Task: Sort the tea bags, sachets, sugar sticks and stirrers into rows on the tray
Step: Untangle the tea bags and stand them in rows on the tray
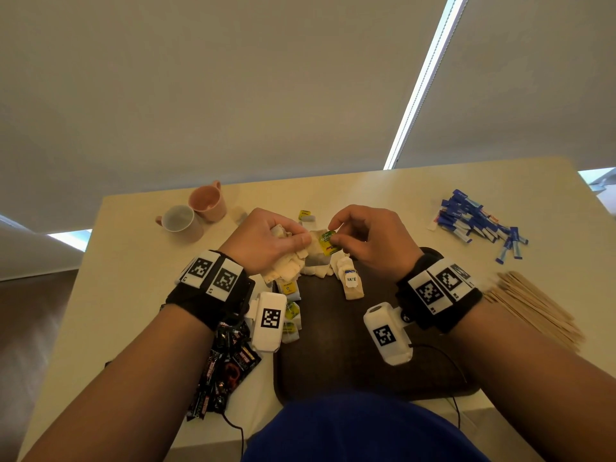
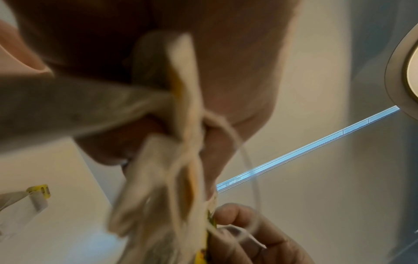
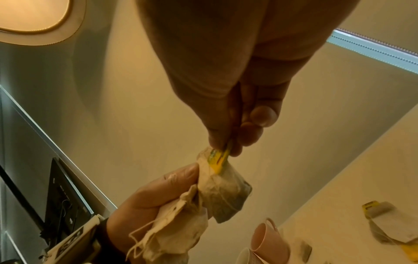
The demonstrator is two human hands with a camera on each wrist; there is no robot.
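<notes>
My left hand (image 1: 266, 240) grips a bunch of pale tea bags (image 1: 286, 261) above the far edge of the dark brown tray (image 1: 333, 345). My right hand (image 1: 363, 236) pinches the green and yellow tag (image 1: 328, 241) of one tea bag (image 3: 222, 189) from that bunch, between thumb and fingers (image 3: 248, 132). More tea bags lie on the tray: one tagged YATE (image 1: 351, 285) and several yellow-tagged ones (image 1: 290, 311) along the left edge. Blue sugar sticks (image 1: 476, 221) are piled at the far right, wooden stirrers (image 1: 533, 308) at the right, dark sachets (image 1: 223, 365) at the near left.
Two cups, one pink (image 1: 208, 200) and one grey-white (image 1: 180, 221), stand at the table's far left. A loose yellow-tagged tea bag (image 1: 305, 216) lies on the cream table (image 1: 133, 278) beyond my hands. A black cable (image 1: 443, 358) trails from the right wrist camera.
</notes>
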